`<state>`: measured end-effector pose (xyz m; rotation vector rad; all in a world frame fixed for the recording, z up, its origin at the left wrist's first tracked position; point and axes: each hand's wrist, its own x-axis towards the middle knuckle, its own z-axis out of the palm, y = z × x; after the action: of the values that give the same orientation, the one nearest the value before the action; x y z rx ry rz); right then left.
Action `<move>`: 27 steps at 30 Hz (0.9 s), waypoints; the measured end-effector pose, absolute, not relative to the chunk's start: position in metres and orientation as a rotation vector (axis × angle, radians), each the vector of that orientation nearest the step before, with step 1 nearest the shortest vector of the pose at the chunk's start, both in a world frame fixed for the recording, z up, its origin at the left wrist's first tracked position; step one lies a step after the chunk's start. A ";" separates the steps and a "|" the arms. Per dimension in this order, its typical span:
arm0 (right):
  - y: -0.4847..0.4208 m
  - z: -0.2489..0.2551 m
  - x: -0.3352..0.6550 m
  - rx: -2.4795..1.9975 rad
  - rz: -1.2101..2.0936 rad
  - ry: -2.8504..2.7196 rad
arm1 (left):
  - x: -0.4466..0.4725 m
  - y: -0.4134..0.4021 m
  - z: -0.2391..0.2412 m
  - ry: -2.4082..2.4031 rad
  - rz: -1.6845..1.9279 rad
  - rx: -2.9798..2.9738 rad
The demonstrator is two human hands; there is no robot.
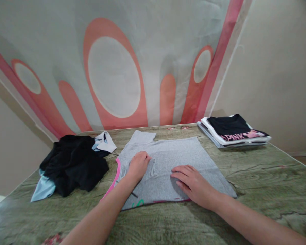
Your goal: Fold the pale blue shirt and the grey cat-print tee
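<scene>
A grey T-shirt (178, 153) with a pink neckband lies on the wooden-patterned table, its near side folded over. Green and pink print shows along its near edge. My left hand (139, 165) is on the shirt near the neckline, fingers curled together over the cloth, and small creases run beside them. Farther right, my right hand (191, 183) rests on the shirt's near half with its fingers stretched out and slightly apart. The fingertips of my left hand are partly hidden.
A loose heap of black clothing (76, 163) with light blue and white pieces lies on the left of the table (265, 183). At the back right sits a stack of folded clothes (234, 131), a black printed one on top. A wall with orange-red shapes (114, 78) stands behind.
</scene>
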<state>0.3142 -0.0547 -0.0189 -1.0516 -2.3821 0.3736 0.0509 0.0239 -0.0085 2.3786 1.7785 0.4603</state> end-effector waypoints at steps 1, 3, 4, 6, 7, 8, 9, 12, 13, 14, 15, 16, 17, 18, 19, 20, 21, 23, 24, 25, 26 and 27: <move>-0.055 -0.020 0.316 -1.050 0.380 -2.385 | 0.052 0.024 -0.009 1.788 0.458 2.376; -0.054 -0.021 0.318 -1.045 0.384 -2.393 | 0.055 0.023 -0.006 1.787 0.454 2.378; -0.054 -0.021 0.318 -1.045 0.385 -2.394 | 0.057 0.021 -0.004 1.781 0.461 2.380; -0.054 -0.020 0.318 -1.051 0.387 -2.397 | 0.059 0.015 0.005 1.758 0.444 2.395; -0.054 -0.019 0.318 -1.053 0.387 -2.398 | 0.059 0.011 0.010 1.741 0.395 2.408; -0.054 -0.018 0.317 -1.054 0.386 -2.399 | 0.058 0.005 0.016 1.726 0.315 2.419; -0.054 -0.017 0.317 -1.055 0.385 -2.401 | 0.056 -0.001 0.022 1.709 0.215 2.424; -0.053 -0.017 0.316 -1.060 0.383 -2.397 | 0.047 -0.027 0.037 1.640 -0.055 2.441; -0.053 -0.018 0.317 -1.060 0.382 -2.396 | 0.043 -0.037 0.041 1.614 -0.105 2.463; -0.052 -0.019 0.317 -1.058 0.379 -2.395 | 0.039 -0.047 0.043 1.595 -0.138 2.493; -0.052 -0.020 0.317 -1.054 0.375 -2.396 | 0.035 -0.056 0.044 1.587 -0.159 2.525; -0.051 -0.021 0.318 -1.048 0.370 -2.398 | 0.031 -0.064 0.045 1.593 -0.170 2.554; -0.051 -0.022 0.318 -1.042 0.365 -2.400 | 0.027 -0.070 0.045 1.609 -0.167 2.576; -0.051 -0.022 0.318 -1.039 0.362 -2.402 | 0.023 -0.073 0.045 1.629 -0.154 2.584; -0.051 -0.022 0.318 -1.039 0.360 -2.402 | 0.019 -0.073 0.045 1.656 -0.130 2.574; -0.052 -0.022 0.318 -1.041 0.361 -2.401 | 0.014 -0.070 0.047 1.689 -0.100 2.542; -0.052 -0.022 0.318 -1.043 0.364 -2.399 | 0.009 -0.062 0.049 1.724 -0.060 2.494; -0.053 -0.021 0.317 -1.052 0.374 -2.390 | -0.004 -0.039 0.054 1.810 0.054 2.377; -0.054 -0.020 0.317 -1.057 0.378 -2.384 | -0.011 -0.023 0.056 1.846 0.138 2.335; -0.054 -0.020 0.317 -1.061 0.381 -2.380 | -0.018 -0.006 0.057 1.895 0.231 2.301; -0.054 -0.019 0.317 -1.063 0.383 -2.376 | -0.025 0.010 0.057 1.923 0.310 2.271; -0.054 -0.019 0.316 -1.063 0.384 -2.374 | -0.031 0.026 0.055 1.939 0.350 2.229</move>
<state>0.3163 -0.0543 -0.0191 -1.0634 -2.3742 0.3837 -0.0312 0.0257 0.0548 2.2288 1.9387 0.3501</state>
